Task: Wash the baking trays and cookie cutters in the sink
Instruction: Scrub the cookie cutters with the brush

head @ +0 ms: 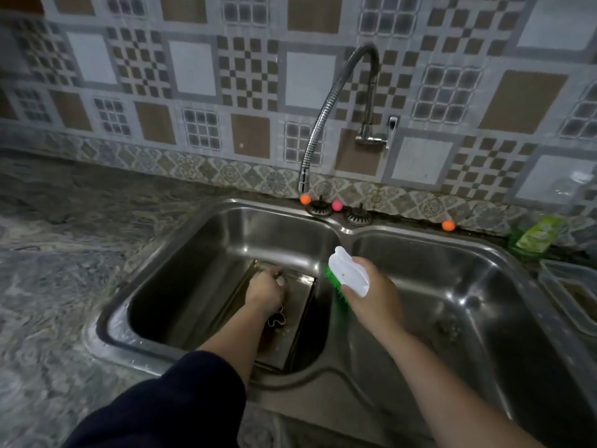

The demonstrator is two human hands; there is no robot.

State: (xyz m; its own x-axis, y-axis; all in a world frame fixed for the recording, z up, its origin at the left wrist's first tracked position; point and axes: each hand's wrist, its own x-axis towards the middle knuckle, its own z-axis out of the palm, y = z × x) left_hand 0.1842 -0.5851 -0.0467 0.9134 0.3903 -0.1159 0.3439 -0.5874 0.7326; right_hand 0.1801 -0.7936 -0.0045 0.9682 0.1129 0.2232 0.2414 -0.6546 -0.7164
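A square metal baking tray lies in the left basin of the steel double sink. My left hand reaches down onto the tray, fingers curled around something small and metallic; what it is stays blurred. A metal cookie cutter rests on the tray just under my wrist. My right hand hovers over the divider between the basins, gripping a white scrub brush with green bristles pointing down and left.
A flexible chrome faucet arches from the tiled wall over the left basin. A green dish soap bottle and a clear plastic container stand at the right. Two drain strainers and small orange and pink balls sit on the back rim.
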